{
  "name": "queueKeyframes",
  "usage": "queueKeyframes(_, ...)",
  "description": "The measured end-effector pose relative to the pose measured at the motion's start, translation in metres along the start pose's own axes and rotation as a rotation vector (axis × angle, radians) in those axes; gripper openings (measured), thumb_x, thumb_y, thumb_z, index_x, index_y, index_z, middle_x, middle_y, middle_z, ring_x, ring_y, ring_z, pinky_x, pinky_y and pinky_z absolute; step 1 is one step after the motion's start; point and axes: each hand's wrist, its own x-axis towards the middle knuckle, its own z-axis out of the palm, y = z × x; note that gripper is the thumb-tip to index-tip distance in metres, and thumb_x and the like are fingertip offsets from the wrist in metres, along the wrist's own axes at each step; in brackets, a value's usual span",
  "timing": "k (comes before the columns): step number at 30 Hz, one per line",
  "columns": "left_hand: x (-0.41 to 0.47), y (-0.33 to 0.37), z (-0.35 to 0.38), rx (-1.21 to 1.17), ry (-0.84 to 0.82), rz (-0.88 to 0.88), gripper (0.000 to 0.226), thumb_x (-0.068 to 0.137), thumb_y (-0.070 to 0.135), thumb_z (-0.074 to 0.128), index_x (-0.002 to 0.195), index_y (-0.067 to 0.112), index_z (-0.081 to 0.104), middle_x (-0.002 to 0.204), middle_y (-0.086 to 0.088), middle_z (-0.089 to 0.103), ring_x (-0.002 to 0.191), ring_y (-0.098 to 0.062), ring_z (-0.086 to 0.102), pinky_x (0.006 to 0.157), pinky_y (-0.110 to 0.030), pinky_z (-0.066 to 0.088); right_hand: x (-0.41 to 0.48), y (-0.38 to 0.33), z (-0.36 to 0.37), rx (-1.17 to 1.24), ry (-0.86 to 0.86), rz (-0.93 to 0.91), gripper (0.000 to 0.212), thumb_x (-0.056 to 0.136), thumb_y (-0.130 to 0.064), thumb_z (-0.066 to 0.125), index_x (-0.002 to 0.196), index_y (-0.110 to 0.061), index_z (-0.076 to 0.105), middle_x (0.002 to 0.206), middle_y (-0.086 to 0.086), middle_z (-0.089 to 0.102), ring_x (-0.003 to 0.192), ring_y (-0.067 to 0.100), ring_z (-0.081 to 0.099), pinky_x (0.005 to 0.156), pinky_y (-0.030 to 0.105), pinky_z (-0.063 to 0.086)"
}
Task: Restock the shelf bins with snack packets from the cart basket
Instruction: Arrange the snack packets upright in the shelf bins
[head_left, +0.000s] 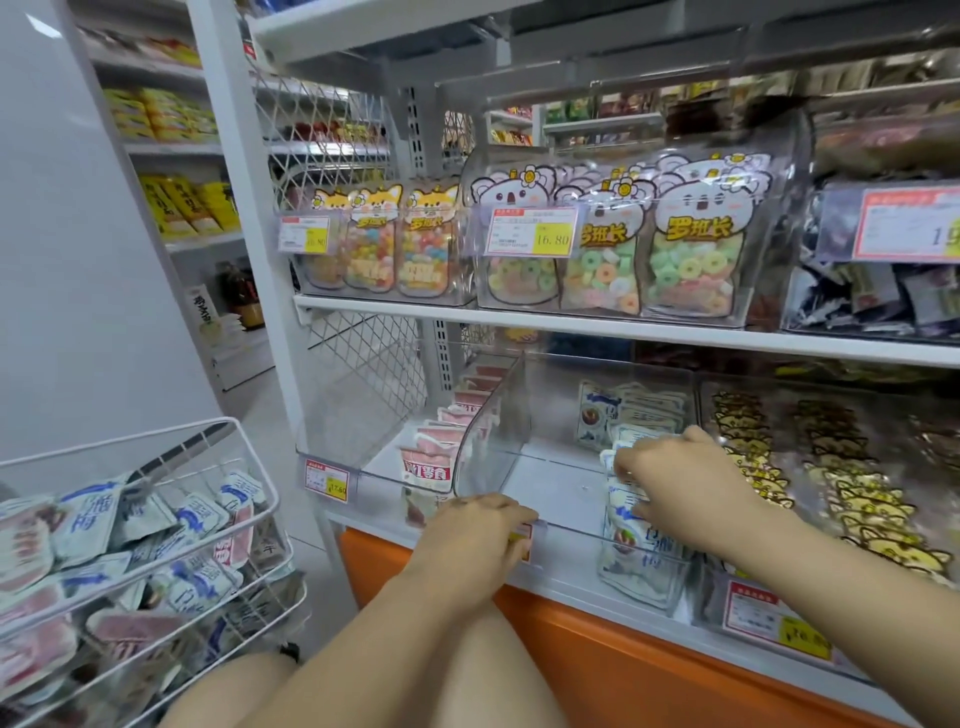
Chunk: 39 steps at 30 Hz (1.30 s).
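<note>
- Left hand (478, 525): fingers curled over the front rim of the clear plastic shelf bin (556, 483), gripping it.
- Right hand (680, 483): inside the same bin, to the right of the left hand. Its fingers are curled round the top edges of a standing row of white-and-blue snack packets (639, 551).
- That row runs along the bin's right wall, from below the right hand to behind it. The bin floor between the 2 hands is bare.
- White wire cart basket (130, 439): well to the left of the left hand, holding a loose heap of white-and-blue and pink pouches (85, 519).
- Pink-and-white packets (431, 462): 1 row in the neighbouring bin, just left of and behind the left hand.
- Yellow cat-shaped packets (883, 551): in the bin to the right of the right hand.
- Orange panel (623, 660): below both hands, under the shelf.
</note>
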Motion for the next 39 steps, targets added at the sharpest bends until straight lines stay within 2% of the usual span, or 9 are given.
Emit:
queueKeyframes(4,-0.006,-0.002,-0.011,-0.046,0.058,-0.005,0.035,0.097,0.034,0.05,0.131,0.032,0.059,0.132,0.012,0.06,0.115,-0.014,0.058,0.1,-0.029,0.041,0.009,-0.028,-0.032,0.128,0.084,-0.084,0.037,0.09,-0.047,0.062,0.124,-0.034,0.054,0.123,-0.012,0.062,0.114,0.015,0.059,0.098,0.035,0.037)
queueKeyframes(10,-0.051,-0.049,-0.056,-0.013,0.205,-0.115,0.034,0.092,0.035,0.045,0.119,0.032,0.065,0.118,0.01,0.068,0.105,-0.016,0.063,0.091,-0.031,0.046,0.046,-0.117,-0.07,0.395,0.214,-0.259,0.027,0.092,-0.046,0.057,0.117,-0.035,0.061,0.113,-0.012,0.068,0.107,0.017,0.062,0.09,0.033,0.045)
queueKeyframes(14,-0.105,-0.104,-0.09,0.033,0.325,-0.313,0.035,0.09,0.04,0.042,0.114,0.034,0.067,0.109,0.013,0.071,0.096,-0.015,0.067,0.081,-0.029,0.048,0.078,-0.183,-0.086,0.494,0.223,-0.357,0.022,0.093,-0.042,0.056,0.112,-0.033,0.064,0.108,-0.011,0.07,0.105,0.017,0.062,0.079,0.031,0.043)
queueKeyframes(17,-0.151,-0.147,-0.113,0.077,0.365,-0.491,0.032,0.092,0.04,0.046,0.116,0.035,0.066,0.109,0.016,0.071,0.095,-0.014,0.069,0.081,-0.032,0.052,0.102,-0.231,-0.095,0.542,0.2,-0.439,0.018,0.093,-0.038,0.056,0.108,-0.032,0.065,0.105,-0.009,0.071,0.103,0.017,0.063,0.072,0.03,0.04)
queueKeyframes(20,-0.196,-0.185,-0.134,0.13,0.362,-0.67,0.027,0.095,0.032,0.057,0.121,0.035,0.064,0.113,0.016,0.07,0.102,-0.012,0.067,0.085,-0.031,0.05,0.124,-0.279,-0.101,0.566,0.147,-0.531,0.02,0.093,-0.036,0.057,0.11,-0.031,0.065,0.107,-0.008,0.071,0.102,0.018,0.063,0.077,0.031,0.046)
queueKeyframes(25,-0.244,-0.225,-0.146,0.118,0.244,-0.934,0.033,0.095,0.041,0.054,0.128,0.039,0.056,0.121,0.018,0.065,0.112,-0.011,0.062,0.087,-0.033,0.051,0.155,-0.352,-0.102,0.668,0.01,-0.586,0.027,0.09,-0.034,0.063,0.116,-0.028,0.063,0.108,-0.007,0.069,0.103,0.02,0.062,0.085,0.034,0.051)
queueKeyframes(30,-0.248,-0.223,-0.139,-0.012,0.373,-0.913,0.029,0.093,0.036,0.057,0.122,0.036,0.061,0.108,0.014,0.07,0.102,-0.013,0.066,0.086,-0.035,0.052,0.187,-0.408,-0.103,0.759,-0.058,-0.577,0.057,0.088,-0.035,0.069,0.138,-0.017,0.047,0.136,0.011,0.056,0.122,0.029,0.054,0.099,0.043,0.048)
queueKeyframes(33,-0.248,-0.223,-0.138,-0.04,0.397,-0.925,0.029,0.094,0.036,0.055,0.123,0.035,0.06,0.106,0.015,0.069,0.099,-0.013,0.065,0.086,-0.039,0.053,0.204,-0.436,-0.109,0.781,-0.071,-0.561,0.072,0.088,-0.036,0.072,0.147,-0.014,0.038,0.149,0.013,0.043,0.135,0.03,0.044,0.109,0.04,0.039)
queueKeyframes(39,-0.247,-0.221,-0.138,-0.053,0.387,-0.935,0.028,0.096,0.038,0.051,0.123,0.036,0.058,0.108,0.017,0.068,0.098,-0.01,0.064,0.082,-0.035,0.053,0.226,-0.472,-0.107,0.905,-0.194,-0.435,0.077,0.089,-0.031,0.071,0.152,-0.011,0.03,0.152,0.015,0.04,0.136,0.03,0.044,0.106,0.033,0.037)
